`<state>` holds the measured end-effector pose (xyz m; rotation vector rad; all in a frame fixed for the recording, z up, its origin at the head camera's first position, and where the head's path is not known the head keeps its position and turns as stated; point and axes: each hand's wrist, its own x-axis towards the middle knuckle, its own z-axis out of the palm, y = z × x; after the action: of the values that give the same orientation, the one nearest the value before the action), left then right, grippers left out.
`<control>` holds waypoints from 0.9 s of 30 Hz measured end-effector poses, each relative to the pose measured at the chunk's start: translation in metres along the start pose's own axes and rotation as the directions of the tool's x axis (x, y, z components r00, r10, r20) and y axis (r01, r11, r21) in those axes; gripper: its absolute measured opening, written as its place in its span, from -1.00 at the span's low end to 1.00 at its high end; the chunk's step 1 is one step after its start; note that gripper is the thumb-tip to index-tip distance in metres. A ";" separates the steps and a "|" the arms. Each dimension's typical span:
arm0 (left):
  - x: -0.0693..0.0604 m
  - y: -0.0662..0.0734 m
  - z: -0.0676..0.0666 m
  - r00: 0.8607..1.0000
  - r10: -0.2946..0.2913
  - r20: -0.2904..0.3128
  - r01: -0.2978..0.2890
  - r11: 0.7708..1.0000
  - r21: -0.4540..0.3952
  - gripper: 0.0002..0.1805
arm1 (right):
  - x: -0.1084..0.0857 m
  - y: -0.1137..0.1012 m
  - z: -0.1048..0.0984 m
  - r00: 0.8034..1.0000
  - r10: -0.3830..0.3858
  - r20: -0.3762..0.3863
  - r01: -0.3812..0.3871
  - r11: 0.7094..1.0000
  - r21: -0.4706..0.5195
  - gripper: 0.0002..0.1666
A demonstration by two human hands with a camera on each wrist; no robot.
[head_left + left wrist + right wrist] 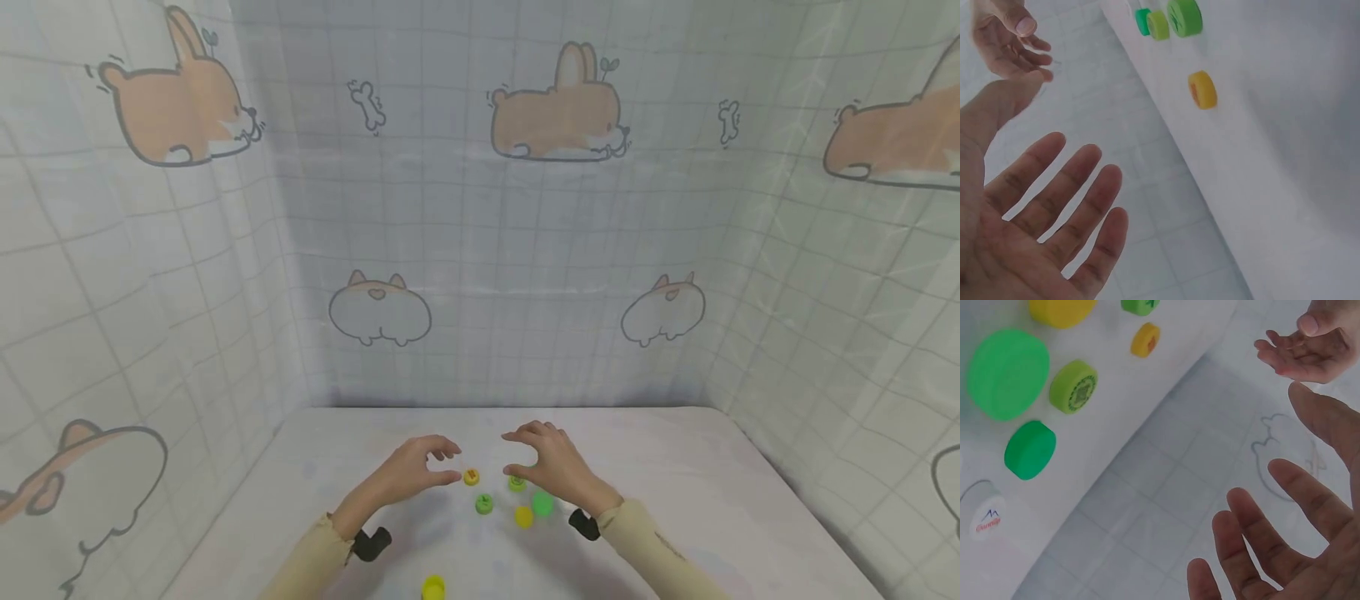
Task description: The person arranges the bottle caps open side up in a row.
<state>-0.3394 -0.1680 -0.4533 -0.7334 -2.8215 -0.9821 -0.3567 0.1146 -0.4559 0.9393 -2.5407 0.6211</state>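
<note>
Both hands hover above the white table with nothing in them. My left hand point(416, 467) has its fingers spread and slightly bent, close to a small yellow bottle cap point(471, 477) with a red mark. My right hand point(551, 458) faces it, thumb apart from the fingers, near a patterned yellow-green cap point(517, 482). A green cap point(484, 504) lies between and nearer the front. Beside it are a plain yellow cap point(523, 517) and a larger bright green cap point(543, 504). The right wrist view also shows a darker green cap point(1030, 450) and a white cap point(988, 515) with a logo.
Another yellow cap point(433, 587) sits at the bottom of the head view, apart from the group. Curtains point(480, 225) printed with cartoon dogs and bones enclose the back and both sides of the table point(712, 483). Each wrist carries a black device point(372, 543).
</note>
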 end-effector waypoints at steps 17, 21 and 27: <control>0.028 -0.031 0.023 0.996 -0.064 0.064 0.068 0.996 -0.062 -0.61 | 0.035 0.003 0.047 0.980 0.119 0.159 -0.128 0.991 0.046 -0.47; 0.034 -0.039 0.030 0.996 -0.056 0.075 0.060 0.996 -0.058 -0.54 | 0.044 0.001 0.061 0.969 0.123 0.214 -0.135 0.990 0.043 -0.44; 0.041 -0.048 0.040 0.992 -0.075 0.101 0.079 0.996 -0.042 -0.47 | 0.049 0.000 0.079 0.946 0.154 0.286 -0.171 0.985 0.036 -0.41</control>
<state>-0.3935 -0.1594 -0.5039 -0.7020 -2.9421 -1.0541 -0.4055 0.0487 -0.4993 0.9006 -2.8917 0.6544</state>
